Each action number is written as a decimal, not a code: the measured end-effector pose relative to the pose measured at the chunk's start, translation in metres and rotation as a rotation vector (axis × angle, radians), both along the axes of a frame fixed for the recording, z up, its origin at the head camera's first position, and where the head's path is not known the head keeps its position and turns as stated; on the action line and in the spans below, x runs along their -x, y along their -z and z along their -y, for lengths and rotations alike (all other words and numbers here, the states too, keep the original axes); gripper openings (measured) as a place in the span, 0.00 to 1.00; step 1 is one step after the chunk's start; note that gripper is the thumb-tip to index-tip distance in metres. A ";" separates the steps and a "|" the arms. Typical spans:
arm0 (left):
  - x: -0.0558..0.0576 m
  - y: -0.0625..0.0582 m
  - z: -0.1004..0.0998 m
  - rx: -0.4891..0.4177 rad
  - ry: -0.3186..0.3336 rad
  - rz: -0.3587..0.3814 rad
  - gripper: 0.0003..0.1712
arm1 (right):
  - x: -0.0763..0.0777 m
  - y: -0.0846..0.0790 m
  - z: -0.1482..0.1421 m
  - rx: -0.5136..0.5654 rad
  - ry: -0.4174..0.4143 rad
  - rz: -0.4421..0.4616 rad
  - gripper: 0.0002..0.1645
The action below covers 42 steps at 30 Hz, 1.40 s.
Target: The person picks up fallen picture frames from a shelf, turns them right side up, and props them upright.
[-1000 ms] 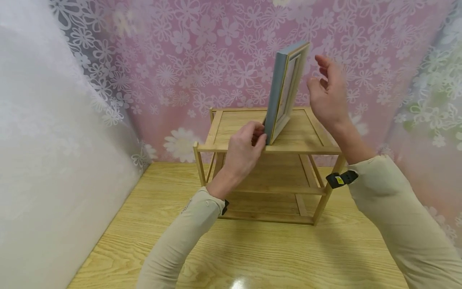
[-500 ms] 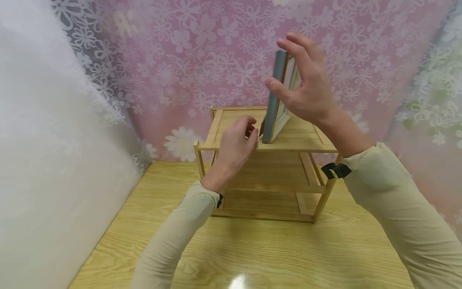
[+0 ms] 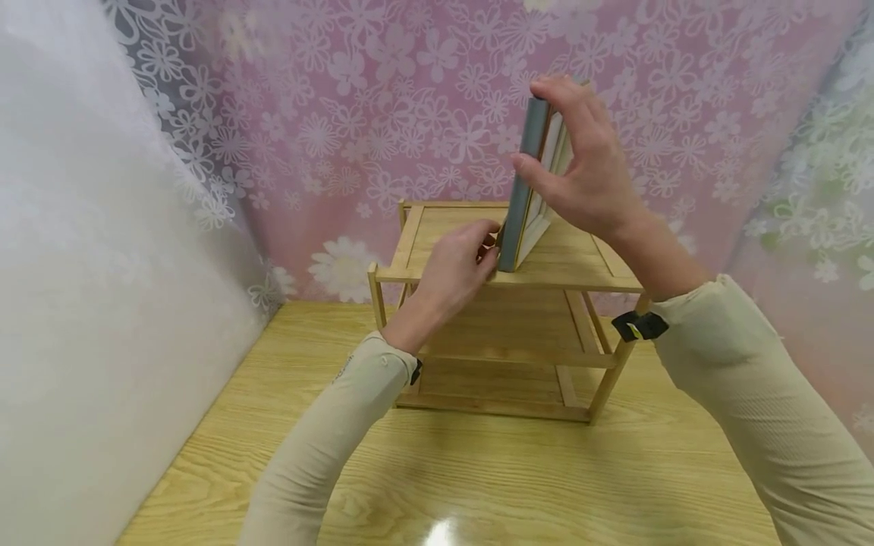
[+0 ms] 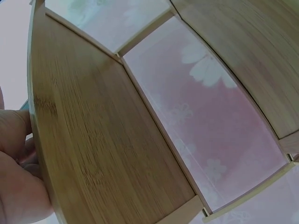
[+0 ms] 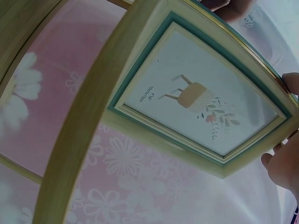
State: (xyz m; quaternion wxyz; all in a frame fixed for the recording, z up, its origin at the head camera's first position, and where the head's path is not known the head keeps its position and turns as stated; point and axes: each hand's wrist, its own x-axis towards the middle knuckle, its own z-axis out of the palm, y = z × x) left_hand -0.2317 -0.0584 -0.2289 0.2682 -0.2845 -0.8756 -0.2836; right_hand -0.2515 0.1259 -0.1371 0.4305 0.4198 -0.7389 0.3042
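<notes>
A picture frame [image 3: 517, 197] with a blue-green outer edge and cream inner border stands upright, slightly tilted, on the top shelf of a wooden rack [image 3: 451, 246]. My right hand [image 3: 590, 171] grips its upper part, thumb on the near edge and fingers over the top. Low on the frame's left side, my left hand [image 3: 454, 265] pinches at the back, by what looks like its fold-out stand; the fingertips are partly hidden. In the right wrist view the frame's front [image 5: 196, 98] shows a printed insert with a chair and flowers.
The rack has lower shelves [image 3: 505, 326] and stands on a wood-grain floor [image 3: 519, 478]. Behind it hangs a pink flowered curtain [image 3: 410, 114]. A pale wall covering [image 3: 123, 265] closes off the left side.
My right hand has come leftward onto the frame's top and now grips it. My left hand drew back slightly from the lower edge, then returned to it.
</notes>
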 end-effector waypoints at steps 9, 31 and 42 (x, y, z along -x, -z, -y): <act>0.000 -0.001 -0.003 0.023 0.027 -0.020 0.12 | -0.001 -0.003 -0.010 -0.020 -0.043 0.076 0.38; -0.003 -0.003 -0.005 0.101 -0.051 -0.091 0.11 | -0.007 -0.016 -0.019 -0.090 -0.084 0.254 0.39; -0.005 -0.005 -0.004 0.135 -0.102 -0.084 0.10 | -0.010 -0.022 -0.023 -0.116 -0.075 0.332 0.39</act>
